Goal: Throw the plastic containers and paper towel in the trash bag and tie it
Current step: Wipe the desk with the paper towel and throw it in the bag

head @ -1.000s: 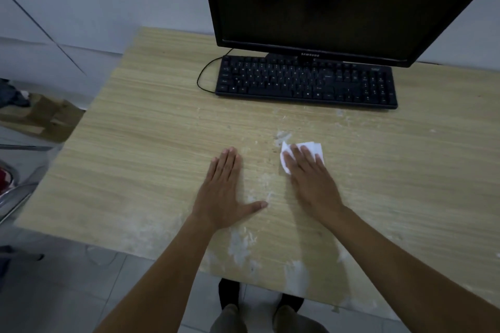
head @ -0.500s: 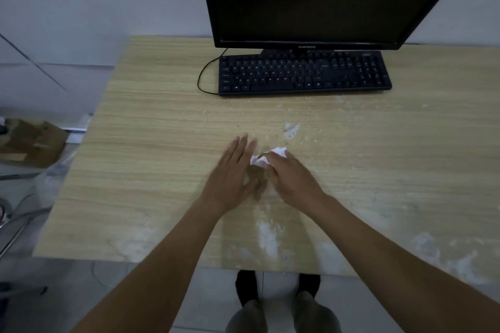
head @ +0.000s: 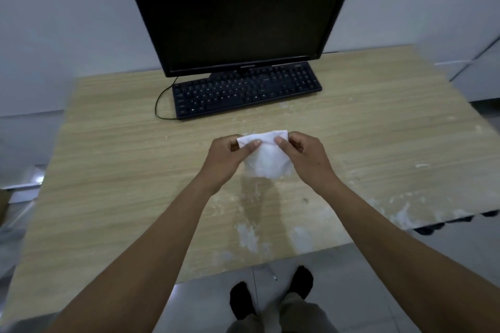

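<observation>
A white paper towel hangs between my two hands above the middle of the wooden table. My left hand pinches its upper left edge between thumb and fingers. My right hand pinches its upper right edge. The towel's lower part droops freely below both hands. No plastic containers and no trash bag show in this view.
A black keyboard lies at the back of the table, under a dark monitor. White smears mark the table near its front edge. My feet stand on the grey floor below.
The towel was pressed flat on the table under my right hand, then gathered between both hands. Now both hands have lifted it off the surface and hold it spread.
</observation>
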